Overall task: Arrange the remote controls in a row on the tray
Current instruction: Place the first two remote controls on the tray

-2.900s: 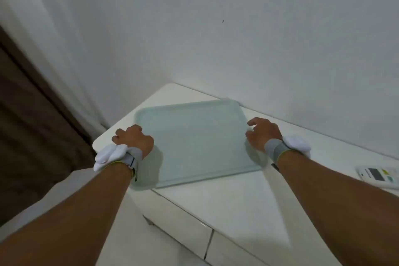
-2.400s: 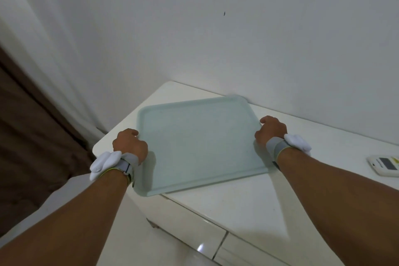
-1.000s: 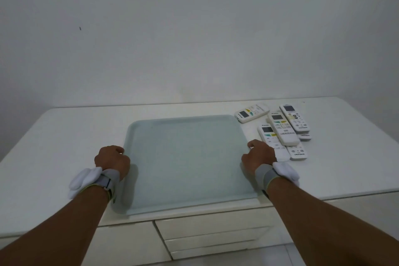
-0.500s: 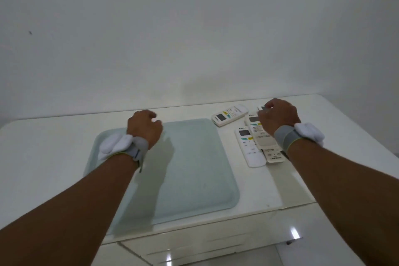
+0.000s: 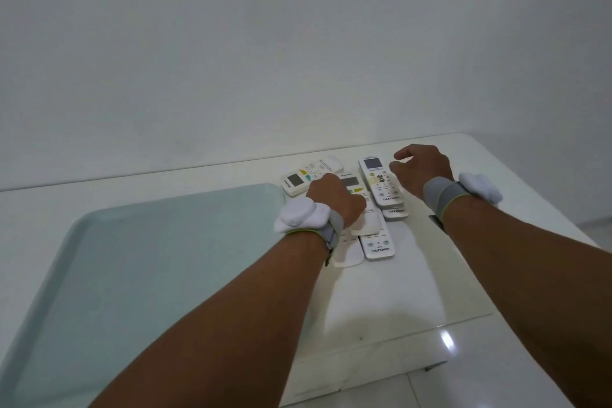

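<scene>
A pale green tray (image 5: 149,258) lies bare on the left of the white cabinet top. Just right of it sits a cluster of several white remote controls, partly stacked. One remote (image 5: 308,175) lies slanted at the back, next to the tray's far corner. My left hand (image 5: 334,200) rests over the middle remote (image 5: 352,182), fingers curled down around it. A remote with a grey screen (image 5: 379,182) lies to its right, and my right hand (image 5: 419,172) hovers beside its top, fingers apart and holding nothing. Another remote (image 5: 377,243) lies nearest to me.
The white cabinet top (image 5: 381,291) ends at a front edge close to me, with glossy floor (image 5: 463,391) below on the right. A plain white wall stands right behind the cabinet. Both wrists wear grey bands with white pads.
My left hand has crossed from above the tray to the remote cluster and closed over the middle remote. My right hand has come off the remotes and opened beside them. The view has turned right.
</scene>
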Motion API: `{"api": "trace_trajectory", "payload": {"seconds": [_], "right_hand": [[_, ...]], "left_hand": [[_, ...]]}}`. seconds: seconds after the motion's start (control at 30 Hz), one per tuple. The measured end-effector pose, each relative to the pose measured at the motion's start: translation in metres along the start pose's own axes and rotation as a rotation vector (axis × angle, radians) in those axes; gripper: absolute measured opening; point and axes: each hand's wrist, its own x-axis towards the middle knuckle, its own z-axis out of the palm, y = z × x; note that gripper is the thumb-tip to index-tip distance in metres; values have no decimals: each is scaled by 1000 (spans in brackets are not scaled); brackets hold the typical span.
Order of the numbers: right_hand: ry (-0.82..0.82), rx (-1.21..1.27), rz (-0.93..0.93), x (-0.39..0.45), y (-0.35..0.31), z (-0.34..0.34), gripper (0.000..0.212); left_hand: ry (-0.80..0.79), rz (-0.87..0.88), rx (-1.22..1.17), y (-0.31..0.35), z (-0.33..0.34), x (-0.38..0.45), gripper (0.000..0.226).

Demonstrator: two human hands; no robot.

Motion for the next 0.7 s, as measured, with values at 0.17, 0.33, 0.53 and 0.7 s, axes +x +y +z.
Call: {"api": "trace_trajectory", "payload": {"seconds": [0.17,0.33,0.53,0.7], "right_hand": [[15,38,7,6,11,7,30],[13,70,3,9,18,5,30],[29,88,-33,14,2,2,30],[-30,98,-121,12,-30,20,32]], "left_hand": [[45,10,52,7,22,-3,37],[72,24,39,11,32,-1,39],[119,2,-32,5,14,3,40],[254,-57,-42,-18,-27,11,50]]}}
